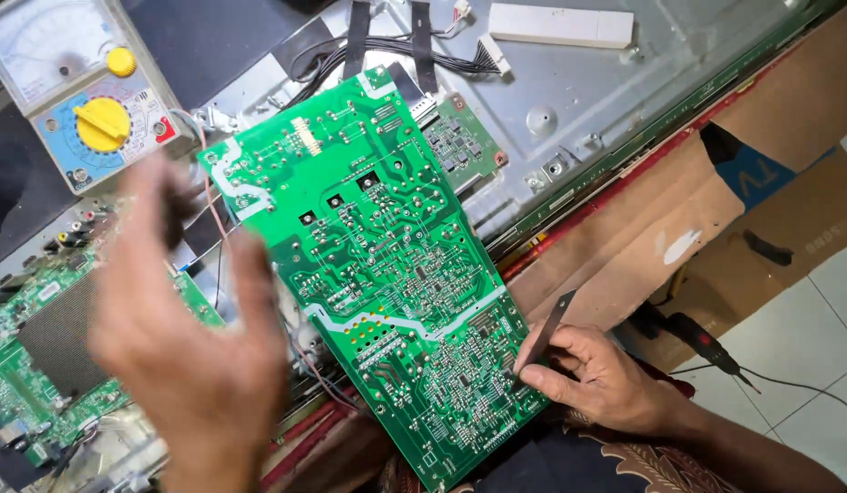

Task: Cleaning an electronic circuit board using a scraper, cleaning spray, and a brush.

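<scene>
Analog multimeter [81, 87] beyond green circuit board [387, 274]

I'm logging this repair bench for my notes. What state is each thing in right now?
Green circuit board: solder side up, tilted, propped over the open chassis.
Right hand: pinching a thin dark tool at the board's edge.
Left hand: raised, blurred, fingers open; whether it holds anything is unclear.
Analog multimeter: lying face up.
Probe: lying unused on the floor.
Wire connector: unplugged, loose on the metal panel.
</scene>
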